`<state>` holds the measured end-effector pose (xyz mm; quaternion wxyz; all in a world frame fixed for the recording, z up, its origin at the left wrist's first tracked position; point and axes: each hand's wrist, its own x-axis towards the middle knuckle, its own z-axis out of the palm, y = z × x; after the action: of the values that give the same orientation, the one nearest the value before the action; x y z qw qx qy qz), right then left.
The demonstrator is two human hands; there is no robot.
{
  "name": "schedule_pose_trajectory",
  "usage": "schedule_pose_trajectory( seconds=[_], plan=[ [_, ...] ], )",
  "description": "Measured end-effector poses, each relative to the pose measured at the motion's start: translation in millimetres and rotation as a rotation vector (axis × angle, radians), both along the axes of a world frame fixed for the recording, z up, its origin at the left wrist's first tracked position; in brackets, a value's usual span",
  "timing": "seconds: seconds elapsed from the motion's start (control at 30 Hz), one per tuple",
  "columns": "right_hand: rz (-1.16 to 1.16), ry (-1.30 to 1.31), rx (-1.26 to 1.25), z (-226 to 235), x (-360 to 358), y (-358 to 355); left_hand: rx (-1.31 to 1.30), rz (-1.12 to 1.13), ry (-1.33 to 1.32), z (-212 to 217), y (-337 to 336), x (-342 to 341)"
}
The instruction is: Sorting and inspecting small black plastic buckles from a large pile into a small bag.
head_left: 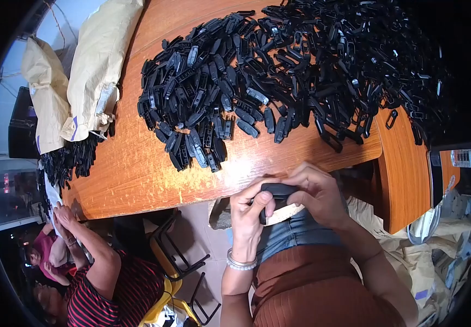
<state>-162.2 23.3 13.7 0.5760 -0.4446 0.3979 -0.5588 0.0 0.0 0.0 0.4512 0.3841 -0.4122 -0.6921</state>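
Hundreds of black clips (279, 71) beyond both hands (284, 204)

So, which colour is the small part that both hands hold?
Black. The small plastic part, held between the left hand and right hand, shows best in the head view.

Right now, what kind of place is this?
Probably a small workshop for hand assembly. A big pile of black plastic parts covers the wooden table, tan sacks lie beside it, and both hands hold one black part.
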Motion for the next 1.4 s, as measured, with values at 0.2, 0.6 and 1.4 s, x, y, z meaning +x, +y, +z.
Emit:
schedule_pose_trajectory(
  seconds=[0.2,0.6,1.4],
  plan=[
    [0.07,-0.015,0.141,-0.4,-17.2,0.8,0.038,-0.103,-0.022,-2.2,2.6,3.8],
    [-0.627,1.347,-0.206,-17.8,-49.6,-14.5,-0.927,0.06,-1.14,16.9,-72.5,-7.5],
    [-0.12,0.685,-0.319,12.3,-16.9,-15.3,-0.499,-0.042,-0.528,18.7,-30.5,0.1]
  ],
)
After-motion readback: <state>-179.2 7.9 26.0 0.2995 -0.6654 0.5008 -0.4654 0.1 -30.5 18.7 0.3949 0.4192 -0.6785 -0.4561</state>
